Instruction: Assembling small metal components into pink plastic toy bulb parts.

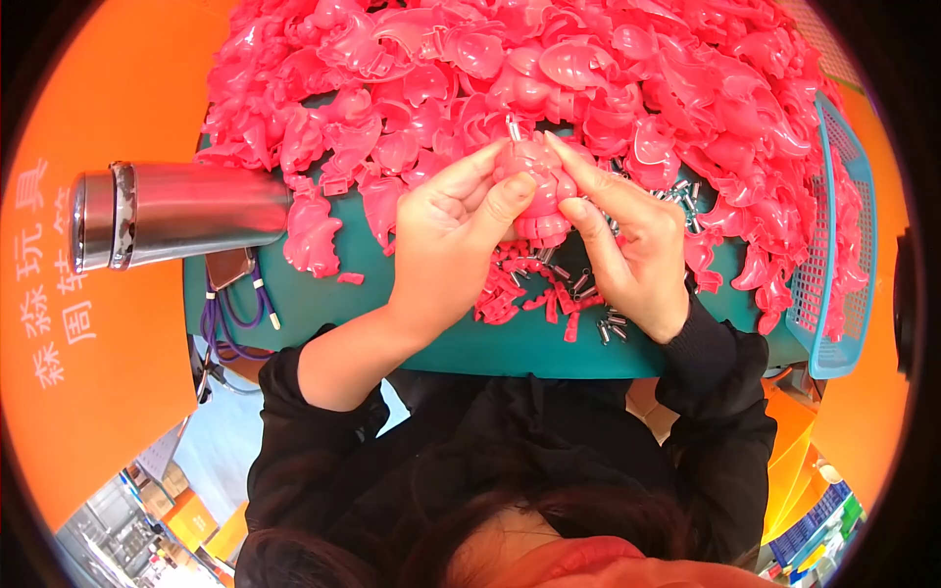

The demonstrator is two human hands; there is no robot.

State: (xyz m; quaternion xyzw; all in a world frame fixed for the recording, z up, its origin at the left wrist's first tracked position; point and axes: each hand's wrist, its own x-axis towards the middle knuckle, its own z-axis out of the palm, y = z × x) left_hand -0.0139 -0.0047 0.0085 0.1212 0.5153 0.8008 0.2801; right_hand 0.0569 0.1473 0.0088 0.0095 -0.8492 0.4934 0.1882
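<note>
Between my two hands, above the near part of the table, is a pinkish-red moulded plastic toy body (pixel 542 201). My left hand (pixel 469 206) grips its left side, thumb lying across the front. On its right side, the fingers and thumb of my right hand (pixel 627 220) pinch it. A small shiny metal pin (pixel 514 128) stands up at the top of the toy body, by my left fingertips. Below my hands lie small red plastic pieces (pixel 500 294) and several small metal cylinders (pixel 614 325). More metal cylinders (pixel 686 201) lie right of my right hand.
A large heap of red plastic shells (pixel 470 49) covers the far side of the green table (pixel 431 358). A steel flask (pixel 201 216) lies at the left, near a purple cord (pixel 221 318). At the right stands a blue mesh basket (pixel 812 265) holding red parts. Orange boxes flank the table.
</note>
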